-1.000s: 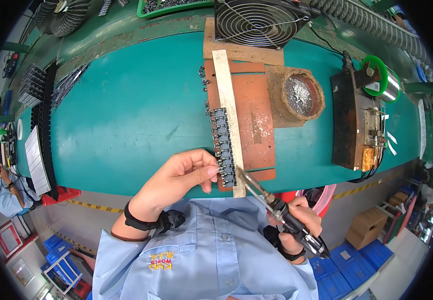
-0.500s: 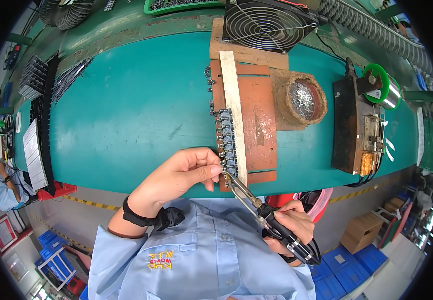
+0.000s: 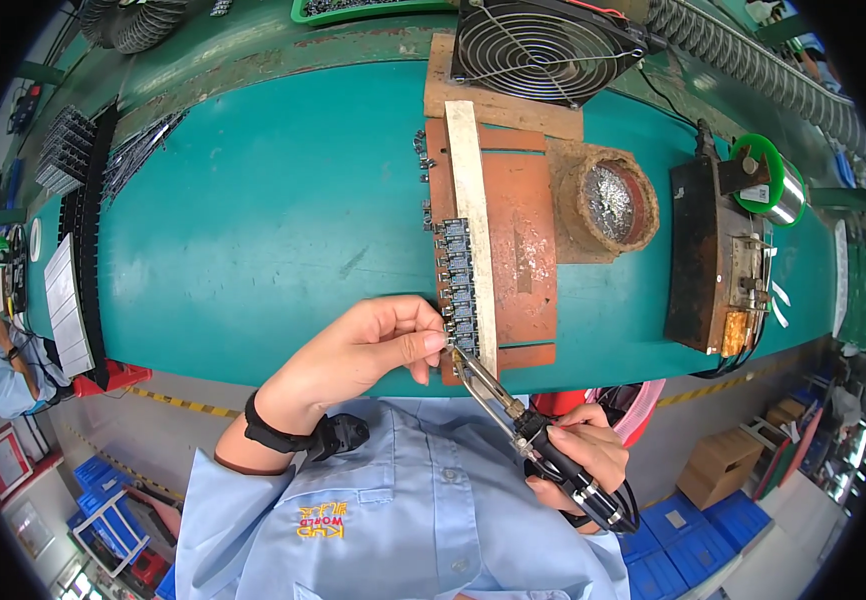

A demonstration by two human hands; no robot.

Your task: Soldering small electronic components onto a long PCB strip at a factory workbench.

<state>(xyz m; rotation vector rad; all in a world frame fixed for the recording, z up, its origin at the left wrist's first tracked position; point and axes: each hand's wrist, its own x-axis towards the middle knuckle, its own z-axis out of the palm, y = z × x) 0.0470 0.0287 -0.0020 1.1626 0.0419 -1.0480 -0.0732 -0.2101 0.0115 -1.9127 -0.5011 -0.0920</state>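
At the bench's near edge, the right hand (image 3: 578, 455) grips a soldering iron (image 3: 513, 415), tip at the component row (image 3: 456, 275) (nearest end); the left hand (image 3: 368, 345) pinches there. Steady contact seems best.

A row of small components (image 3: 456, 285) sat on a board (image 3: 518, 260) in the middle of the bench (image 3: 273, 200), with a flat bar (image 3: 471, 220) lying just to their right. The left hand (image 3: 368, 345) was at the near end of that row; the soldering iron (image 3: 528, 430) in the right hand (image 3: 583, 450) met it from the right. Right of the board stood a solder pot (image 3: 608, 200), farther right a wire feeder (image 3: 718, 260). Behind the board stood a fan (image 3: 543, 45).
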